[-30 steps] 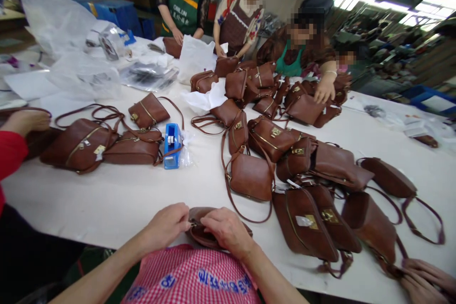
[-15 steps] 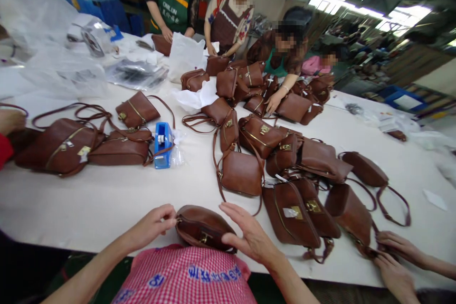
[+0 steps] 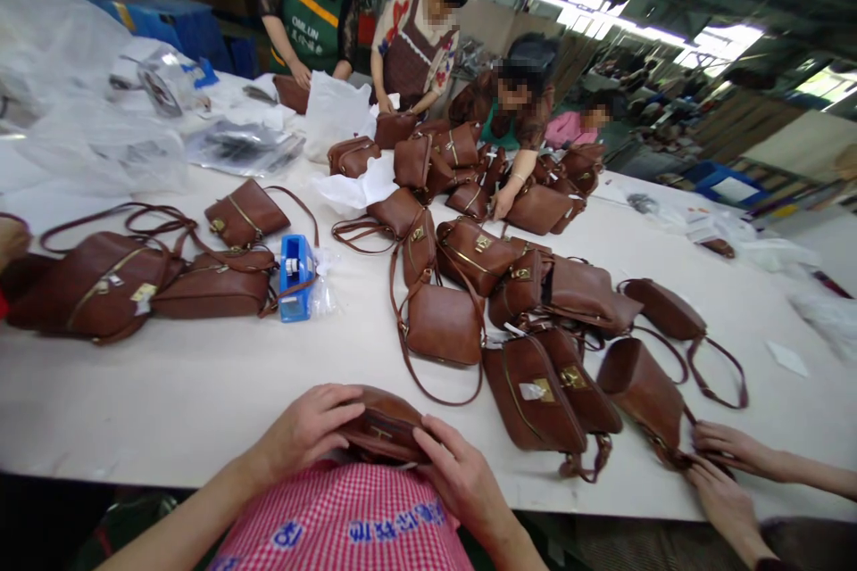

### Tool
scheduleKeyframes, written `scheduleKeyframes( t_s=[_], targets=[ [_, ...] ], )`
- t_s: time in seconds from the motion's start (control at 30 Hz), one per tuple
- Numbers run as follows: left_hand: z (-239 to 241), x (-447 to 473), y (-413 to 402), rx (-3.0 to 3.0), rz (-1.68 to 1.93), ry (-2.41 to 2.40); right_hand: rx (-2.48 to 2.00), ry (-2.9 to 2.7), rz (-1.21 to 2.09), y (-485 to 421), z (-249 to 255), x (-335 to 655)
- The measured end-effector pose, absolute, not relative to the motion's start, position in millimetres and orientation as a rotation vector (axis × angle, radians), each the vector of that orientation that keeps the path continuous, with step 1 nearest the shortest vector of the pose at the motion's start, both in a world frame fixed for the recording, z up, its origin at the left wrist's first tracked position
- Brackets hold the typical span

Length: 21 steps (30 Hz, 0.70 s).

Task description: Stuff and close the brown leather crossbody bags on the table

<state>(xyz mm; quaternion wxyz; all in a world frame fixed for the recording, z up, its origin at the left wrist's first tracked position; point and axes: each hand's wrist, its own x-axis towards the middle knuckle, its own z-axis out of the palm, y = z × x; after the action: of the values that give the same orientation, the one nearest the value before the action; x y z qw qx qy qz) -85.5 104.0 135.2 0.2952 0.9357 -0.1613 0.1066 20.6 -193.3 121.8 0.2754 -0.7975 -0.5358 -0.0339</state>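
Observation:
A small brown handbag (image 3: 385, 421) lies at the table's near edge, against the checked apron (image 3: 335, 508). My left hand (image 3: 312, 428) grips its left end, fingers over the top. Around its right end my right hand (image 3: 455, 464) is closed, fingertips on the upper side. Gold-coloured metal shows on the bag's near face, while its lower part is hidden behind the apron. Beyond it, nearest to my hands, lies another brown handbag (image 3: 445, 324) with a looped strap.
A blue tape dispenser (image 3: 295, 278) stands left of centre, beside several brown handbags (image 3: 214, 290). More bags (image 3: 536, 393) cover the right side, where a co-worker's hands (image 3: 729, 473) hold one. Several co-workers stand across the white table (image 3: 201, 393). Plastic sheets (image 3: 100, 134) lie at the far left.
My left hand has gone from pinching the bag's left end to gripping over its top. My right hand has closed onto the right end. The whole view has shifted slightly.

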Motion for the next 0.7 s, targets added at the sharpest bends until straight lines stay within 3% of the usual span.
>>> scheduleKeyframes(
  t_s=[0.27,0.7],
  targets=[
    [148.8,-77.3,87.1,2.558,0.308,-0.424,-2.174,-1.063,-0.290,-172.7,122.3,17.7],
    [148.3,-47.5,38.3,2.813,0.371,-0.468,-1.982,-0.641,-0.181,-162.3,85.7,32.8]
  ],
)
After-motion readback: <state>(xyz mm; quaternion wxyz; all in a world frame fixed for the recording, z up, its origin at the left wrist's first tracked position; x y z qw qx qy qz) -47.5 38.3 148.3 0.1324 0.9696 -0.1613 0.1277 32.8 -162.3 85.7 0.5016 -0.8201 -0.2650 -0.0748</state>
